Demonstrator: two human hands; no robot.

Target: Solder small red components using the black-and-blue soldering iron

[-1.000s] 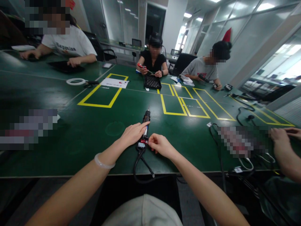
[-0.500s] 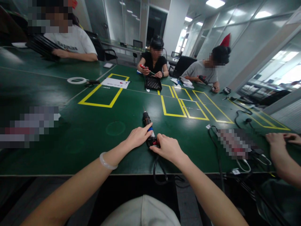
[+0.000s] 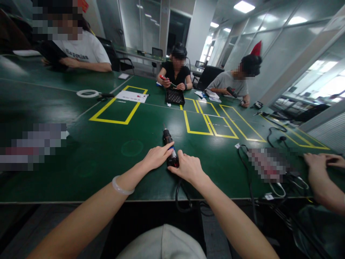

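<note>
A black electric screwdriver [image 3: 168,140] with a blue band and a red end lies on the green table [image 3: 113,154], tip pointing away from me. My left hand [image 3: 156,157] rests on its left side, fingers curled against the barrel. My right hand [image 3: 187,168] closes over its near red end, where a black cable [image 3: 179,196] runs off the table edge.
Yellow tape rectangles [image 3: 118,108] mark the table. Farther off lie a black tray [image 3: 175,96], a white sheet [image 3: 132,96] and a white ring [image 3: 87,93]. Three people sit at the far side. Another person's hands [image 3: 320,163] and cables [image 3: 272,180] are at right.
The screwdriver has turned so its tip leans left and its rear end has shifted right. My right hand has moved up onto that end; the view has shifted slightly.
</note>
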